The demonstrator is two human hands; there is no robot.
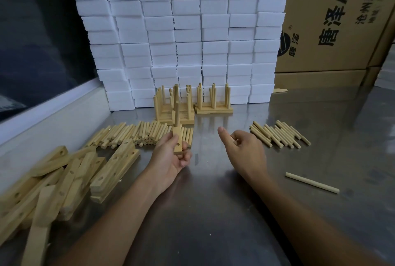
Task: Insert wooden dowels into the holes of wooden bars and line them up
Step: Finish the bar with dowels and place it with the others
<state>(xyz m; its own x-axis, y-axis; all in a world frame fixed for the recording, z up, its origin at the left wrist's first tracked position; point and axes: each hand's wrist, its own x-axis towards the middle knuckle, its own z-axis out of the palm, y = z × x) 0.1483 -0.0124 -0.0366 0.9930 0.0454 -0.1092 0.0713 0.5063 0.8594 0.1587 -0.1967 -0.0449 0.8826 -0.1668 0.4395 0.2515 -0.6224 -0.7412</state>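
Across the top of the frame stands a wall of white foam blocks [181, 41], with cardboard cartons [333, 19] behind it at the upper right. Everything sits on the steel bench [213, 201] that fills the lower half.

At the lower left lies your heap of undrilled-looking and drilled wooden bars [70, 180], overlapping at odd angles. Just above it, left of centre, is the big pile of dowels [132, 134]; a smaller row of dowels [280, 134] lies at the right, and a single loose dowel [312, 182] sits well apart at the lower right. The finished bars [192, 103], pegs upright, stand in a line against the foam.

Your left hand [171, 158] has its fingers curled round one bar [177, 139], held end-on, with dowels already standing in it [176, 107] and at least one hole open near your fingers. Your right hand [245, 148] holds nothing, as far as can be seen: thumb out, fingers loosely curled, just short of the right-hand row.

Judging from that, the next peg is due. Take one dowel from the near row, keep the bar level and steady, meet the open hole square, and press straight down so it stands parallel with its neighbours.
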